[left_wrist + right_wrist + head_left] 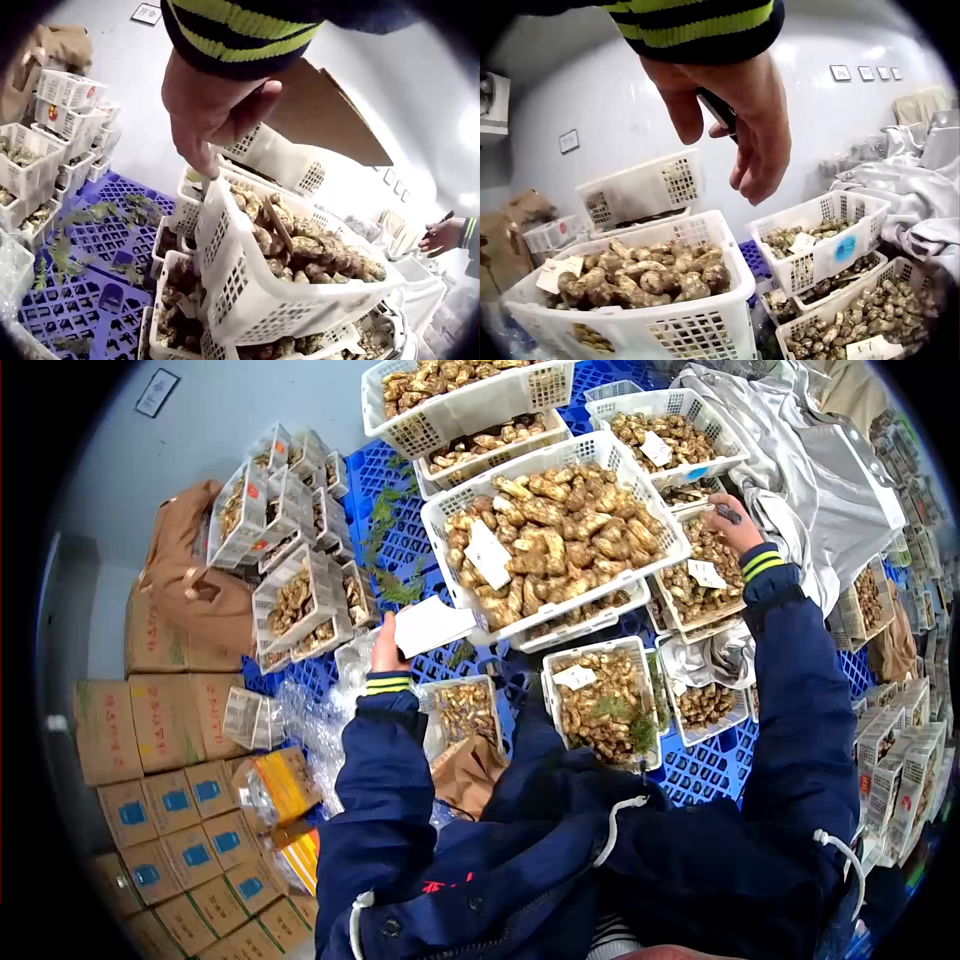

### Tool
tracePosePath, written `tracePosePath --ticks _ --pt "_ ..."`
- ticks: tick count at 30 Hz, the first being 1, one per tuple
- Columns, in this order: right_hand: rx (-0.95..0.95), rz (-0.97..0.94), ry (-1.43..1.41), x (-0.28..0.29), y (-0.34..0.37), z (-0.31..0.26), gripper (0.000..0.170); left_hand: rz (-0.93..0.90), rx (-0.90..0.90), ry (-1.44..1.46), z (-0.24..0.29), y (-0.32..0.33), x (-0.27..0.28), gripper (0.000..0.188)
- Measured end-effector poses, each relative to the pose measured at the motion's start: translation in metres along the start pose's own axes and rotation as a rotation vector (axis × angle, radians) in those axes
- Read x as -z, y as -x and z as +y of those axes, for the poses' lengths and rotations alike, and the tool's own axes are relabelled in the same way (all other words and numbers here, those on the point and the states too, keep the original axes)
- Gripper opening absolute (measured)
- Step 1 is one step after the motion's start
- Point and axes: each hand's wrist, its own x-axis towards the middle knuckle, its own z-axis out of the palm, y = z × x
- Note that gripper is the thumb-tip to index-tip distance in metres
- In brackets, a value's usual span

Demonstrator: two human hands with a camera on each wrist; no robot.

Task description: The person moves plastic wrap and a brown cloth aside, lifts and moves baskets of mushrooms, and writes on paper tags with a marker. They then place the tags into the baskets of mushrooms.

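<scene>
My left hand (385, 648) grips the near edge of a white writing pad (435, 626), which overlaps the left rim of a big white basket (455, 575) in the head view. Its brown cardboard back (322, 112) shows in the left wrist view. Knobbly brown mushrooms (570, 525) fill that basket, with a white paper slip (489, 554) lying on them. Over on the right, my right hand (738, 532) holds a dark pen (728, 514) between thumb and curled fingers. Below that hand is a smaller basket of mushrooms (690, 590) with a paper tag (706, 573).
Blue plastic pallets (700, 770) lie under the baskets. Small stacked baskets (300, 600) stand left, beside brown cartons (205, 800) and clear plastic wrap (315, 730). A silvery sheet (800, 470) drapes the back right. Another mushroom basket (602, 700) sits close in front of my body.
</scene>
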Motion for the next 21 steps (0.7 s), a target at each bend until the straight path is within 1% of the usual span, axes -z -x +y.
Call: tracePosePath --ticks 1,2,3,4,5,6,7,8,9,10,11,12,13,14,15,16,17,19,20,21 --pt "0.166 0.097 0.141 -0.006 -0.029 0.030 0.035 0.041 0.014 -0.052 0.002 -0.034 -0.006 0.044" --pt "0.000 0.081 0.144 -0.016 -0.049 0.018 0.037 -0.048 0.044 -0.028 0.005 -0.066 -0.011 0.044" --pt "-0.182 0.044 0.153 -0.028 -0.063 0.011 0.039 -0.114 0.090 0.004 -0.003 -0.085 -0.009 0.044" --pt "0.105 0.136 0.355 -0.035 -0.094 0.051 0.040 -0.116 0.130 0.039 -0.004 -0.102 -0.015 0.043" --pt "0.062 0.161 0.381 -0.043 -0.117 0.065 0.040 -0.031 0.168 -0.122 0.007 -0.099 -0.032 0.042" --pt "-0.105 0.173 0.304 -0.058 -0.133 0.058 0.039 -0.060 0.163 -0.051 0.005 -0.111 -0.038 0.043" --pt "-0.280 0.186 0.221 -0.064 -0.143 0.072 0.038 -0.089 0.165 0.012 0.000 -0.115 -0.040 0.043" --pt "-0.044 0.057 0.233 -0.069 -0.154 0.096 0.035 -0.113 0.136 0.004 -0.002 -0.114 -0.040 0.044" --pt "-0.230 0.167 0.112 -0.078 -0.152 0.083 0.033 -0.112 0.155 0.001 -0.003 -0.115 -0.036 0.045" --pt "-0.139 0.210 0.083 -0.080 -0.150 0.097 0.033 -0.119 0.170 0.012 -0.004 -0.115 -0.034 0.045" --pt "-0.041 0.252 0.056 -0.083 -0.146 0.095 0.032 -0.126 0.178 0.026 -0.003 -0.116 -0.035 0.045" --pt "-0.196 0.274 -0.259 -0.076 -0.142 0.094 0.027 -0.080 0.192 0.000 -0.002 -0.117 -0.038 0.045" --pt "-0.362 0.335 -0.072 -0.073 -0.141 0.093 0.019 -0.082 0.194 -0.002 -0.003 -0.125 -0.036 0.045" --pt "-0.326 0.352 -0.212 -0.075 -0.134 0.098 0.016 -0.082 0.212 -0.011 -0.008 -0.135 -0.031 0.045" --pt "-0.286 0.372 -0.350 -0.079 -0.115 0.089 0.014 -0.086 0.229 -0.019 -0.011 -0.140 -0.029 0.045" --pt "-0.352 0.297 -0.386 -0.075 -0.096 0.078 0.013 -0.087 0.232 0.046 -0.006 -0.138 -0.030 0.045" --pt "-0.419 0.218 -0.423 -0.073 -0.074 0.071 0.013 -0.077 0.235 0.040 0.002 -0.127 -0.037 0.045" --pt "-0.493 0.124 -0.518 -0.060 -0.022 0.083 0.016 -0.139 0.222 0.004 0.003 -0.111 -0.035 0.044" --pt "-0.500 0.122 -0.522 -0.057 0.010 0.089 0.016 -0.113 0.258 0.058 -0.003 -0.102 -0.032 0.044" --pt "-0.500 0.185 -0.564 -0.055 0.046 0.094 0.013 -0.068 0.247 -0.024 0.002 -0.080 -0.040 0.043"
